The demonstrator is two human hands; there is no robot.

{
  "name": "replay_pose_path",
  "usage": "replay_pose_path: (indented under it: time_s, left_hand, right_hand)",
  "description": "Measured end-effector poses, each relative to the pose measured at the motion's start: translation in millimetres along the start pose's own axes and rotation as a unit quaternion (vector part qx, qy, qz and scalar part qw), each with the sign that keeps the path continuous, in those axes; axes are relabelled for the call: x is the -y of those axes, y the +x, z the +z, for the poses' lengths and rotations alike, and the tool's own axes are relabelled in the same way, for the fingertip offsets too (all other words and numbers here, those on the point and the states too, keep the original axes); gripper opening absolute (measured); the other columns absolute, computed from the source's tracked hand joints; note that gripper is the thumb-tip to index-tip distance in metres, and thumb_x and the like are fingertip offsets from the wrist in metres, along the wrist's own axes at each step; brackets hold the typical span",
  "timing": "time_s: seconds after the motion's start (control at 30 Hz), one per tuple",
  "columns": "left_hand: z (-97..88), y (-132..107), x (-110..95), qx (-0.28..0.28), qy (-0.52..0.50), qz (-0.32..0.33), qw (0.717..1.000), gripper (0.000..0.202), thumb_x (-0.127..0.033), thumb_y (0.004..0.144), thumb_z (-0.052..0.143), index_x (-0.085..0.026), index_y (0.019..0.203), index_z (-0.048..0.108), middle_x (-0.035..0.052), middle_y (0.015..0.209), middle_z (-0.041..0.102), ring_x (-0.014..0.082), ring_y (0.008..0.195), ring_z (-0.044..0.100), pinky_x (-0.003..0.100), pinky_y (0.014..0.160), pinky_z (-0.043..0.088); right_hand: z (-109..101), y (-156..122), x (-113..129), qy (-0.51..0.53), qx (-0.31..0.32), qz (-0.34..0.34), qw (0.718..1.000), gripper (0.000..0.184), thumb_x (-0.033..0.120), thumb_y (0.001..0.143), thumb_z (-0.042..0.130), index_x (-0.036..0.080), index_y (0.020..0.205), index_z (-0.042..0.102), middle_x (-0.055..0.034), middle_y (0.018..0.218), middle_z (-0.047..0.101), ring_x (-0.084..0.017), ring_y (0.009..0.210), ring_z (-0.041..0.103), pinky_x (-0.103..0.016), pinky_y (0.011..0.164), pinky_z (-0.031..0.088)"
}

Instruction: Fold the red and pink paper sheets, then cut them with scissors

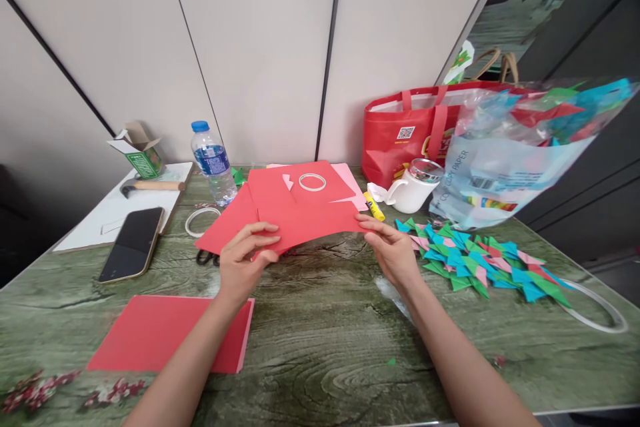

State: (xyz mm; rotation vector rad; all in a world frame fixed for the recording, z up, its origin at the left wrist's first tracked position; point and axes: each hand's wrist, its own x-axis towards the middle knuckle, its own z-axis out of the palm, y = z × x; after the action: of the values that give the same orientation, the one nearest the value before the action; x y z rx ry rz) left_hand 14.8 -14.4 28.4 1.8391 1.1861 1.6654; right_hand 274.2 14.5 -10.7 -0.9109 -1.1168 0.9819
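Note:
A red paper sheet (315, 217) is held by its near edge between my two hands, over other red paper. My left hand (247, 260) is closed on its left near corner, fingers on top and thumb at the edge. At the right corner, my right hand (393, 253) pinches the sheet between thumb and fingers. Farther back on the red paper lie a thin white tape ring (301, 180) and a small pale pink scrap (287, 181). Dark scissor handles (204, 257) peek out beneath the paper's left side. Below my left hand rests a stack of red paper (155, 333).
Left stand a water bottle (213, 163), a phone (133, 245), a hammer (153, 185) and an opened box (143, 157). Right are a glue stick (374, 207), a white mug (413, 190), a red bag (385, 140), a plastic bag (500, 173) and folded paper pieces (470, 257).

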Motion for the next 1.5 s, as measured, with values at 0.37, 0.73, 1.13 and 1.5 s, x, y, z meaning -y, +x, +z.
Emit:
replay_pose_path:
  time_s: [0.37, 0.73, 1.13, 1.5]
  left_hand:
    - [9.5, 3.3, 4.3, -0.059, -0.187, -0.299, 0.934, 0.093, -0.015, 0.054, 0.078, -0.024, 0.135, 0.033, 0.0116, 0.121, 0.058, 0.0164, 0.085, 0.065, 0.022, 0.069, 0.051]
    - [5.2, 7.2, 2.5, -0.007, -0.267, -0.407, 0.874, 0.095, -0.008, 0.054, 0.077, -0.011, 0.136, 0.029, 0.0032, 0.068, 0.073, 0.0148, 0.051, 0.064, 0.019, 0.037, 0.047]
    - [4.9, 6.7, 7.9, 0.011, -0.250, -0.376, 0.892, 0.107, -0.010, 0.053, 0.079, -0.015, 0.140, 0.018, 0.0046, 0.071, 0.074, 0.0170, 0.062, 0.068, 0.025, 0.055, 0.056]
    - [3.6, 6.5, 9.5, 0.017, -0.251, -0.367, 0.896, 0.107, -0.012, 0.052, 0.079, -0.016, 0.140, 0.018, 0.0043, 0.072, 0.074, 0.0181, 0.068, 0.069, 0.030, 0.066, 0.056]
  right_hand:
    - [3.2, -1.1, -5.9, 0.043, -0.058, 0.100, 0.992, 0.032, 0.029, 0.053, 0.079, 0.019, 0.081, 0.067, -0.0029, 0.079, 0.071, -0.020, 0.080, 0.065, -0.035, 0.080, 0.051]
    - [-1.0, -2.4, -1.9, 0.056, -0.010, 0.232, 0.971, 0.032, 0.032, 0.054, 0.080, 0.018, 0.074, 0.060, -0.0002, 0.066, 0.070, -0.014, 0.050, 0.066, -0.021, 0.048, 0.056]
    - [-4.8, 0.0, -5.5, 0.047, -0.003, 0.222, 0.974, 0.033, 0.032, 0.054, 0.080, 0.016, 0.076, 0.063, -0.0013, 0.063, 0.070, -0.013, 0.051, 0.066, -0.019, 0.049, 0.057]
    - [-6.4, 0.4, -4.5, 0.045, 0.012, 0.230, 0.972, 0.031, 0.032, 0.057, 0.079, 0.016, 0.079, 0.063, -0.0029, 0.064, 0.071, -0.015, 0.053, 0.068, -0.018, 0.049, 0.057]
